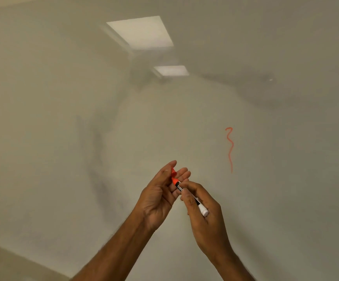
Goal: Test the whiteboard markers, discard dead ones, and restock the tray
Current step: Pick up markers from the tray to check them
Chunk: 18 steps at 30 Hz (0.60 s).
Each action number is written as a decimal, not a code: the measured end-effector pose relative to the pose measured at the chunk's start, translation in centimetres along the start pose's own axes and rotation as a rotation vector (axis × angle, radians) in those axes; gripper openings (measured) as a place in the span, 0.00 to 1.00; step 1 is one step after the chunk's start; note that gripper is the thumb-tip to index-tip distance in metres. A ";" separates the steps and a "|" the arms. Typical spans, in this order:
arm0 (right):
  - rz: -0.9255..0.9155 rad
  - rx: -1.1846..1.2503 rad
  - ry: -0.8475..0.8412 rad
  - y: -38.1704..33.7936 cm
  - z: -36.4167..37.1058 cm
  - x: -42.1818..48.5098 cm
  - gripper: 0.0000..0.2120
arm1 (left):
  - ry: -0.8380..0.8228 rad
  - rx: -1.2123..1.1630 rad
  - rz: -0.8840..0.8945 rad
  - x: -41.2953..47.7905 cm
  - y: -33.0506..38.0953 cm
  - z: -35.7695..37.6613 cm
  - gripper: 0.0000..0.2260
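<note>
**Head view: orange marker and cap meet in front of the board**

The head view shows both hands raised before the whiteboard [63,122], which carries one orange squiggle [230,149] to the right. The right hand [207,222] has its fingers curled round the marker [178,186], whose white end sticks out over the knuckles and whose orange end points up and left. The left hand [158,196] pinches the orange cap [173,172] between thumb and fingertips, right at the marker's orange end. Whether the tip is already inside the cap cannot be told.

The squiggle looks clear enough to suggest that this marker works, so the step in hand is probably capping it. To do that well, cap and barrel should be kept in one line and pushed straight together until the cap seats firmly. A loose cap would let a good marker dry out. Ink should also be kept off the fingers.

No tray, bin or spare markers are in view, so nothing can be said of their contents. The board reflects two ceiling lights [142,33].
</note>
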State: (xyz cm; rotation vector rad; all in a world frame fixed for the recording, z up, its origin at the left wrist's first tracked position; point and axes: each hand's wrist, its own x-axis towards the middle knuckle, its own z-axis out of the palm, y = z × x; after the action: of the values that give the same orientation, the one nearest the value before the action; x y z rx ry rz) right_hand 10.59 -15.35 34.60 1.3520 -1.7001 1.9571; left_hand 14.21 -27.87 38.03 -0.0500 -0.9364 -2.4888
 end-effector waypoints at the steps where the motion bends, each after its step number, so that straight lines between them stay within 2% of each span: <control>1: 0.001 0.006 -0.004 0.2 0.1 -0.2 0.09 | 0.015 0.008 0.009 -0.3 -0.1 -0.2 0.14; 9: -0.025 0.040 -0.026 0.8 4.2 -1.8 0.07 | 0.149 -0.023 0.090 -2.4 2.3 -3.9 0.14; 18: -0.027 0.068 -0.021 0.8 15.6 -1.7 0.08 | 0.169 0.152 0.149 -4.6 10.8 -11.6 0.12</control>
State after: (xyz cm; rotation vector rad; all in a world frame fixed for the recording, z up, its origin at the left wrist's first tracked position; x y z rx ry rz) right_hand 18.59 -28.52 31.34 1.4161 -1.6295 2.0093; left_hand 24.59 -40.28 34.89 0.1332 -1.0081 -2.2405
